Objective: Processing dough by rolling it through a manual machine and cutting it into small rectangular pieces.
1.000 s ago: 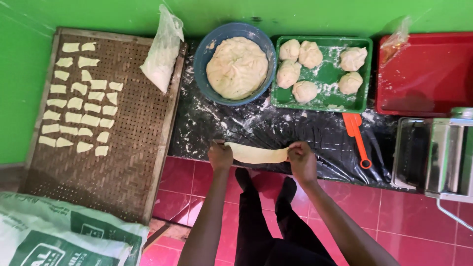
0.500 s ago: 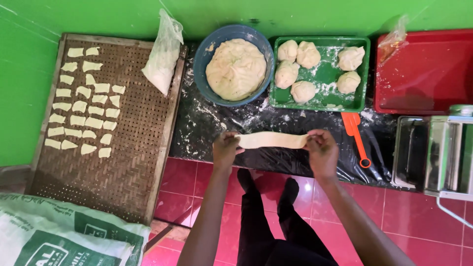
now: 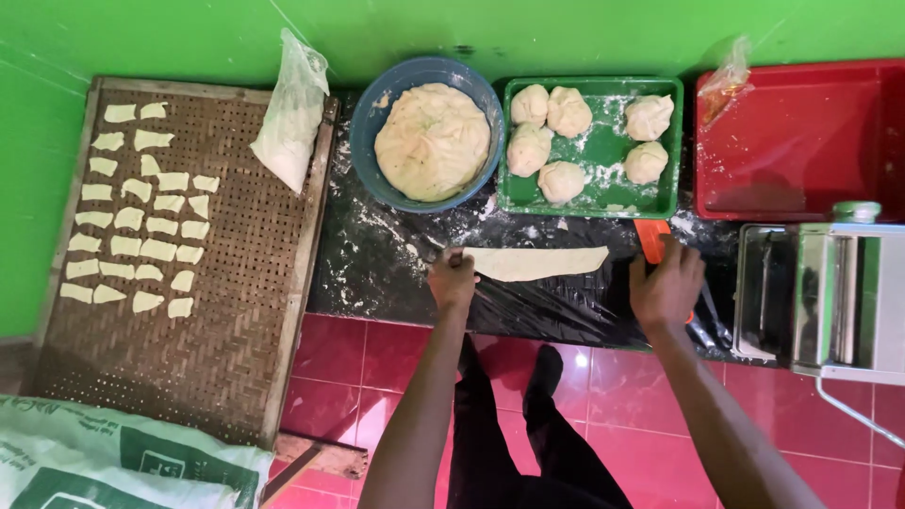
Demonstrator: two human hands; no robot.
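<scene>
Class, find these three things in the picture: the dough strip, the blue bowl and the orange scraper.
Dough strip (image 3: pixel 537 263), head view, middle of the strip.
Blue bowl (image 3: pixel 370 118), head view, left rim.
Orange scraper (image 3: pixel 649 233), head view, the blade above the right hand.

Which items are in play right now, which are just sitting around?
In play: left hand on the dough strip; right hand over the orange scraper.

Sitting: dough bowl, dough balls, red tray, flour bag, woven tray.
</scene>
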